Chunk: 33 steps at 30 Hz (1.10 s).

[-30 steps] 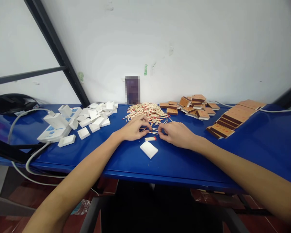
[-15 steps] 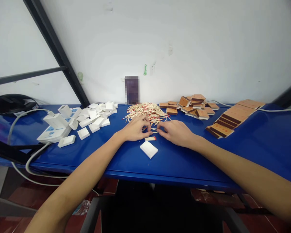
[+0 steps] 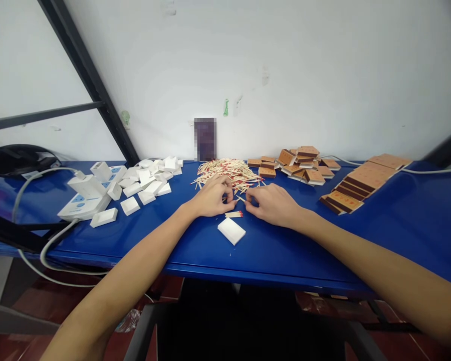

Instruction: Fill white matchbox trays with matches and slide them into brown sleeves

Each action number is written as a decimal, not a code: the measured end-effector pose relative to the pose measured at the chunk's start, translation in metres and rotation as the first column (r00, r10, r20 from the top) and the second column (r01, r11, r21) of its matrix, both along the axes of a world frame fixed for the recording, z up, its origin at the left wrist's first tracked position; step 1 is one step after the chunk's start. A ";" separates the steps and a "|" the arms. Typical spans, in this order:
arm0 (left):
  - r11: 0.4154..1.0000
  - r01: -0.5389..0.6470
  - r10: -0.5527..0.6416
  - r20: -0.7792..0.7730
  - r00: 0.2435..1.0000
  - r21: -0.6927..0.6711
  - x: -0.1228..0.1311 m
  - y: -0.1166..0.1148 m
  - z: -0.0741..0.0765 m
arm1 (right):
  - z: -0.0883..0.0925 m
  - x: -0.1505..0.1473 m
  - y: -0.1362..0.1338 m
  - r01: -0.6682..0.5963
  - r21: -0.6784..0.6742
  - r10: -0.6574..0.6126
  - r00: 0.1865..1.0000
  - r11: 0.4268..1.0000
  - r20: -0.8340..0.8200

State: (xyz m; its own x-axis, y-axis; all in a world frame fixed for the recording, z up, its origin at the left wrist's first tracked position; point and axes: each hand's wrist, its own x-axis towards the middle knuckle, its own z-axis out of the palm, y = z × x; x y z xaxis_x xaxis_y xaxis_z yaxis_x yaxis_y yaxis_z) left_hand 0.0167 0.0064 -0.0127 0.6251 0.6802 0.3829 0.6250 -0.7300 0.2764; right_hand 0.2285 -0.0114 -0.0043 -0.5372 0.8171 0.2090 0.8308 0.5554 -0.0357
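Note:
My left hand [image 3: 212,197] is closed at the front edge of a heap of matches [image 3: 229,173]. Pale stick ends show between its curled fingers, though how many it holds is hidden. Opposite it, my right hand [image 3: 273,206] pinches a single match [image 3: 241,199] that slants toward the left fingertips. Just below the hands, a small row of matches [image 3: 233,214] lies on the blue table with its red heads to the right. Nearer to me rests a white matchbox tray [image 3: 232,231].
Left of the heap are piled white trays [image 3: 150,178] and a white power strip [image 3: 83,204] with plugs and cables. Brown matchbox sleeves [image 3: 304,164] lie back right, with a slanted row of sleeves [image 3: 361,183] farther right. A pixelated dark object [image 3: 205,140] leans on the wall.
The sticks between my hands have shifted; one match now slants from my right fingertips. Both hands stay in nearly the same place.

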 end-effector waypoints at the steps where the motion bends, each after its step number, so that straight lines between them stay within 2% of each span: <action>1: 1.000 0.001 -0.001 0.002 1.000 0.000 0.000 0.000 0.000 | 0.000 -0.001 0.000 -0.006 0.000 0.006 1.000 1.000 -0.008; 7: 0.999 0.033 -0.032 0.039 0.999 -0.011 0.002 0.000 0.001 | -0.001 -0.002 0.001 -0.095 -0.024 0.094 0.995 0.995 -0.042; 12: 0.995 0.093 -0.093 0.005 0.996 -0.045 -0.002 0.000 0.003 | -0.003 0.000 0.003 -0.218 0.059 0.223 0.970 0.974 -0.094; 15: 0.999 0.048 -0.047 0.009 0.999 -0.026 -0.006 0.002 0.003 | -0.005 0.002 0.002 -0.257 0.090 0.266 0.957 0.962 -0.119; 18: 1.000 -0.015 0.015 -0.019 1.000 0.000 -0.010 0.004 0.005 | -0.005 0.002 0.000 -0.251 0.101 0.262 0.959 0.963 -0.109; 26: 1.000 0.014 -0.012 -0.168 0.986 0.012 -0.011 0.001 0.009 | -0.005 0.004 0.002 -0.171 0.099 0.180 0.980 0.980 -0.087; 33: 0.998 0.001 0.009 -0.182 0.983 0.055 -0.013 0.001 0.011 | -0.006 0.005 0.002 -0.242 0.061 0.247 0.965 0.968 -0.090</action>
State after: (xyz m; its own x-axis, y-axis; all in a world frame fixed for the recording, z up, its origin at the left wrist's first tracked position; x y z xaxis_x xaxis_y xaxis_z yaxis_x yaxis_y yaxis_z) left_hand 0.0035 0.0078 -0.0018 0.6854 0.6639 0.2993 0.6640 -0.7385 0.1175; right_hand 0.2333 -0.0089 -0.0101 -0.6947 0.6511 0.3056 0.6638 0.7440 -0.0761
